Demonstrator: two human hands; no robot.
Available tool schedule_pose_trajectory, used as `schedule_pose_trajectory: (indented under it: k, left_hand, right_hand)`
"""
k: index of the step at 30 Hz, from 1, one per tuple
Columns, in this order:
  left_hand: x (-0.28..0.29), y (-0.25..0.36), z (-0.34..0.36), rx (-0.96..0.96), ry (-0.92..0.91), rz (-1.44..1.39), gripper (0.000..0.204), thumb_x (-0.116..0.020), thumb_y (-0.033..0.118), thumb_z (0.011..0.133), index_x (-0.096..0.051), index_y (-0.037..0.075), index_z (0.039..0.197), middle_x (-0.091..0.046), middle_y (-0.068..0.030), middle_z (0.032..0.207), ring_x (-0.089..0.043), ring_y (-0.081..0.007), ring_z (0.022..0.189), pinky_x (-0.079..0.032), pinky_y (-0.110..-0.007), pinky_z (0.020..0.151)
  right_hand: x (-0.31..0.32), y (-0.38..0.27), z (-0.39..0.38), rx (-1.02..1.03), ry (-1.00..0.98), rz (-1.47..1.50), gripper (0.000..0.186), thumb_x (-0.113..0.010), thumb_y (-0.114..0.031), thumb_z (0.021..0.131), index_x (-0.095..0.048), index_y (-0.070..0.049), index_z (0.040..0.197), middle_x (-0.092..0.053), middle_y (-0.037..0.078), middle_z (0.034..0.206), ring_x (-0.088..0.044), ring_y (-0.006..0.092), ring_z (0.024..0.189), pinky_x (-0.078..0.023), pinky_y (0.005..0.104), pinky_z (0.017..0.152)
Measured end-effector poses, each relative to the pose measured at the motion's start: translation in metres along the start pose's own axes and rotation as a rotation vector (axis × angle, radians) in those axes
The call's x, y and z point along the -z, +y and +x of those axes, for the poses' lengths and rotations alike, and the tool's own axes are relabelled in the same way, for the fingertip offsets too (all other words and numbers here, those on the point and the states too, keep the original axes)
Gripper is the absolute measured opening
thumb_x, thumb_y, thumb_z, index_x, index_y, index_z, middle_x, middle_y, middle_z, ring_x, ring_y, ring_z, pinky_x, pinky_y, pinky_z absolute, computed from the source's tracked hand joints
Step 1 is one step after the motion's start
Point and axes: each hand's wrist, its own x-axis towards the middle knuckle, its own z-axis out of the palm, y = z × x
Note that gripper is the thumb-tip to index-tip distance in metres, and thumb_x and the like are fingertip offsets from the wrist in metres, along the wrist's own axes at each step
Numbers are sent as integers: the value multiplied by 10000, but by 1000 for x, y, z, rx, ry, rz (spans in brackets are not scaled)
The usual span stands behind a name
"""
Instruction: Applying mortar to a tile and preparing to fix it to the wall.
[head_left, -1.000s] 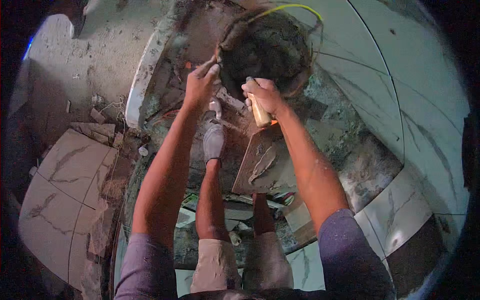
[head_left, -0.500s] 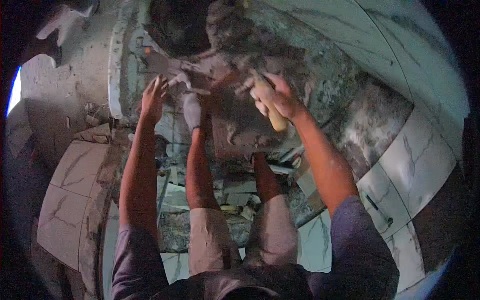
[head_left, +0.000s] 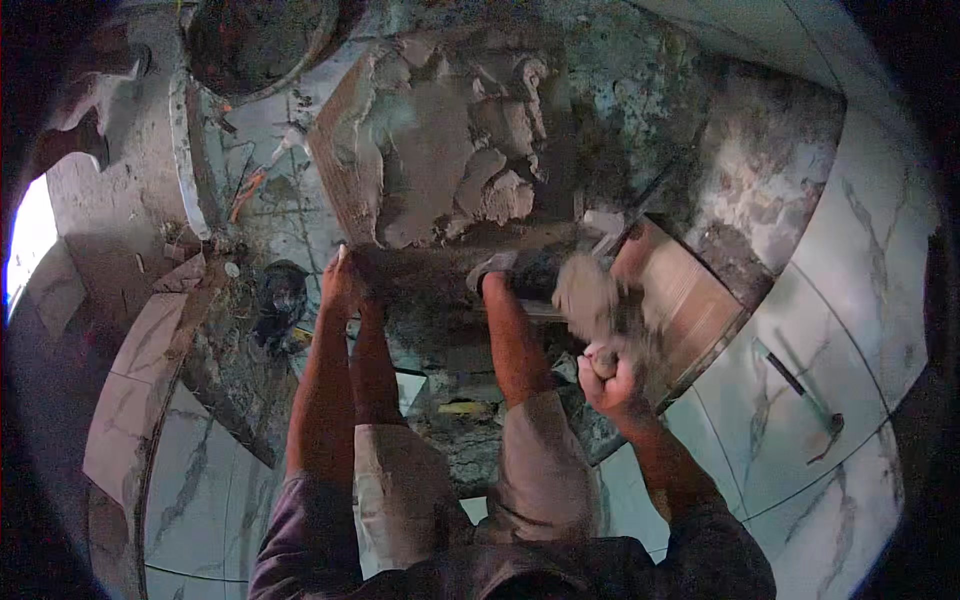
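My right hand (head_left: pixel 610 380) is closed around the handle of a trowel, to the right of my knees. A thick lump of grey mortar (head_left: pixel 588 297), smeared by motion, covers its blade. Ahead of my feet lies a brown tile (head_left: pixel 335 125), its upturned face spread with uneven wet mortar (head_left: pixel 430 150). My left hand (head_left: pixel 343 285) is at the tile's near left corner, the fingers bunched against the edge and partly hidden.
A round bucket (head_left: pixel 305 65) stands at the far left, near a hammer (head_left: pixel 290 140) with an orange handle. Another brown tile (head_left: pixel 690 285) lies at the right. A dark-handled tool (head_left: pixel 790 375) rests on marbled white tiles (head_left: pixel 850 330). Rubble surrounds my feet.
My right hand has swung from above the mortared tile back toward me and right, with mortar on the trowel. My left hand has come down to the tile's corner; the view has shifted.
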Motion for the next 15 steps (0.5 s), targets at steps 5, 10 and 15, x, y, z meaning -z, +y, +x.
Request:
schedule_pose_trajectory:
  k: [5, 10, 15]
  left_hand:
    - [-7, -8, 6, -158, -163, -123, 300, -349, 266, 877, -479, 15, 977, -521, -79, 894, -490, -173, 786, -394, -272, 728]
    - [-7, -12, 14, -81, -142, -138, 290, -333, 219, 879, -453, -15, 1001, -519, -87, 918, -485, -173, 827, -380, -253, 753]
    - [7, -19, 7, -212, -108, 70, 344, -355, 290, 870, -445, 3, 1036, -515, -83, 951, -483, -183, 848, -384, -288, 745]
  right_hand:
    - [-99, 71, -17, -459, -44, -226, 242, -548, -190, 743, -491, 36, 808, -491, 176, 682, -491, 370, 632, -411, 372, 558]
    - [-126, 87, -48, -305, 24, -291, 252, -519, -173, 781, -408, 17, 906, -480, 192, 746, -488, 313, 660, -400, 395, 592]
    - [-136, 101, -62, -427, 47, 23, 360, -528, -175, 775, -405, 38, 1037, -474, 180, 815, -481, 297, 668, -402, 379, 594]
